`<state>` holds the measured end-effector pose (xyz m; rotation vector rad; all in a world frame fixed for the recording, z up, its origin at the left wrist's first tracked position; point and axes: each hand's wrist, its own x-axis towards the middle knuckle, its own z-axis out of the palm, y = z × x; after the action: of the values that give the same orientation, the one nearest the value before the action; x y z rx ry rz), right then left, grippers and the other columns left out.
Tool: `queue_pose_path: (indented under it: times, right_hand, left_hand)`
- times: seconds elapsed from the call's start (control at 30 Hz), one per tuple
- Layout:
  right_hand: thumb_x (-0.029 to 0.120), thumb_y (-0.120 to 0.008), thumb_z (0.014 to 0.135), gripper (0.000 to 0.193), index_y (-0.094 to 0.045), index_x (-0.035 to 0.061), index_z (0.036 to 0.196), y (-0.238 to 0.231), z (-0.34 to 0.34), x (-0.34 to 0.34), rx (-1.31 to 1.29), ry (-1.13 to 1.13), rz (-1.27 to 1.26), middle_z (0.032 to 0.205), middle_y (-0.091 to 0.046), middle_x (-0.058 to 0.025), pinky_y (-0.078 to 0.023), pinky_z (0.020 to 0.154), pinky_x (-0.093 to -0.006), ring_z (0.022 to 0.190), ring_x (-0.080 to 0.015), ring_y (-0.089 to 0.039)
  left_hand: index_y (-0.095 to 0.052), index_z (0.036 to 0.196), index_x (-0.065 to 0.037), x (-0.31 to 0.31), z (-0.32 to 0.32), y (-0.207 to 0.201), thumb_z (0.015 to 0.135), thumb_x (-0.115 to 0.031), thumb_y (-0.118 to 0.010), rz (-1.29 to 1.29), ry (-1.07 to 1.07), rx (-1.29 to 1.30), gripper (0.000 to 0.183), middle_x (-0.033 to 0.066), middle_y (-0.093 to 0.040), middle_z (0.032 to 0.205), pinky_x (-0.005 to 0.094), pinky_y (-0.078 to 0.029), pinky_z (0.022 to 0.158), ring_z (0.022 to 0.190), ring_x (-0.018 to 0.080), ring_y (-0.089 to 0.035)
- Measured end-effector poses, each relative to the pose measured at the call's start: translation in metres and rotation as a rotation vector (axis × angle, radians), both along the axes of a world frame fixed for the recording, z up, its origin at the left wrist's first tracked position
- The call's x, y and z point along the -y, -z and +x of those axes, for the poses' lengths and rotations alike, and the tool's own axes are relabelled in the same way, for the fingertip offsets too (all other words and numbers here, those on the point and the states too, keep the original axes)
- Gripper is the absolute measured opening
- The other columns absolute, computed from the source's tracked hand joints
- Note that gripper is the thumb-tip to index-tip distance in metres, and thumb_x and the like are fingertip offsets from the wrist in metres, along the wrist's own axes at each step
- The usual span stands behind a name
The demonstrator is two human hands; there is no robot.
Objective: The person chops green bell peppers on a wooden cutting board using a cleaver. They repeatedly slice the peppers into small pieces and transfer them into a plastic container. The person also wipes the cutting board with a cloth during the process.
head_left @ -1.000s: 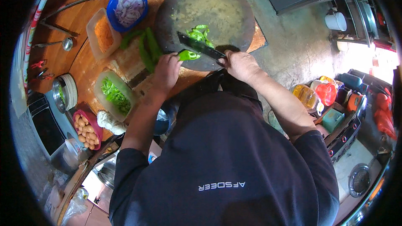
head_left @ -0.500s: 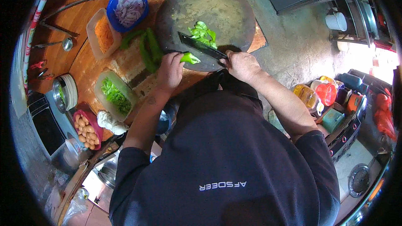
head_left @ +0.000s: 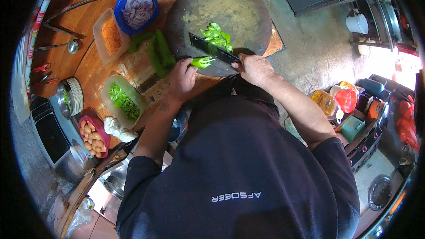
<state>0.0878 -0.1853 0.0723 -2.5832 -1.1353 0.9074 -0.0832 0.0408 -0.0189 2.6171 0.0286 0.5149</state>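
Pressing down on a long green pepper (head_left: 201, 62), the left hand (head_left: 181, 79) has its fingers curled over the near end, pinning it to the round grey stone chopping block (head_left: 248, 6). The right hand (head_left: 254, 68) has its fingers wrapped tight around the handle of a broad dark-bladed cleaver (head_left: 210, 48), whose blade lies slanted across the pepper just beside the left fingertips. A small heap of cut green pepper pieces (head_left: 216, 35) sits on the block just behind the blade. Several whole green peppers (head_left: 158, 51) lie on the brown wooden desk (head_left: 88, 26) at the block's left edge. Farther left stand a blue round bowl of chopped purple onion (head_left: 137, 9), a clear plastic tub of orange shreds (head_left: 110, 35) and a clear tub of green leaves (head_left: 121, 102)
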Motion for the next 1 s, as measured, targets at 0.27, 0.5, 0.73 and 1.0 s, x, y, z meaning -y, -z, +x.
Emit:
queue_pose_path:
  times: [0.27,0.5,0.73,1.0]
  right_hand:
    - [0.032,-0.055,0.1,0.032,-0.063,0.0012,0.1,-0.012,-0.006,-0.001,0.003,-0.066,-0.058,0.086,-0.07,-0.0232,-0.054,0.079,-0.0526,0.088,-0.0402,-0.07]
    - [0.037,-0.054,0.101,0.037,-0.061,0.0008,0.099,-0.021,0.002,-0.005,-0.001,-0.062,-0.037,0.085,-0.069,-0.0236,-0.054,0.078,-0.0527,0.089,-0.0409,-0.069]
    - [0.038,-0.055,0.1,0.04,-0.065,-0.0002,0.098,0.003,-0.006,-0.012,-0.091,0.013,-0.04,0.089,-0.069,-0.0252,-0.053,0.082,-0.0523,0.095,-0.0411,-0.068]
    - [0.039,-0.054,0.101,0.039,-0.06,0.0004,0.095,-0.027,-0.005,-0.006,-0.013,-0.032,-0.008,0.083,-0.068,-0.0251,-0.053,0.078,-0.0538,0.088,-0.0431,-0.068]
  left_hand:
    - [-0.068,0.101,0.0,-0.003,0.013,-0.009,0.087,-0.003,-0.068,-0.04,0.013,-0.013,0.015,0.0169,-0.065,0.11,0.0434,-0.053,0.089,0.102,0.0367,-0.062]
    - [-0.07,0.101,-0.004,-0.003,0.001,-0.003,0.084,-0.006,-0.068,0.07,0.044,-0.004,0.017,0.0106,-0.066,0.103,0.0396,-0.055,0.08,0.096,0.0289,-0.063]
    - [-0.07,0.098,-0.002,0.0,0.006,-0.006,0.082,-0.005,-0.066,0.079,0.084,0.022,0.017,0.0136,-0.064,0.108,0.0418,-0.054,0.085,0.1,0.0324,-0.062]
    - [-0.069,0.098,-0.003,-0.005,0.006,-0.006,0.081,-0.005,-0.064,0.036,0.106,-0.015,0.019,0.0152,-0.064,0.113,0.0425,-0.053,0.09,0.105,0.0337,-0.062]
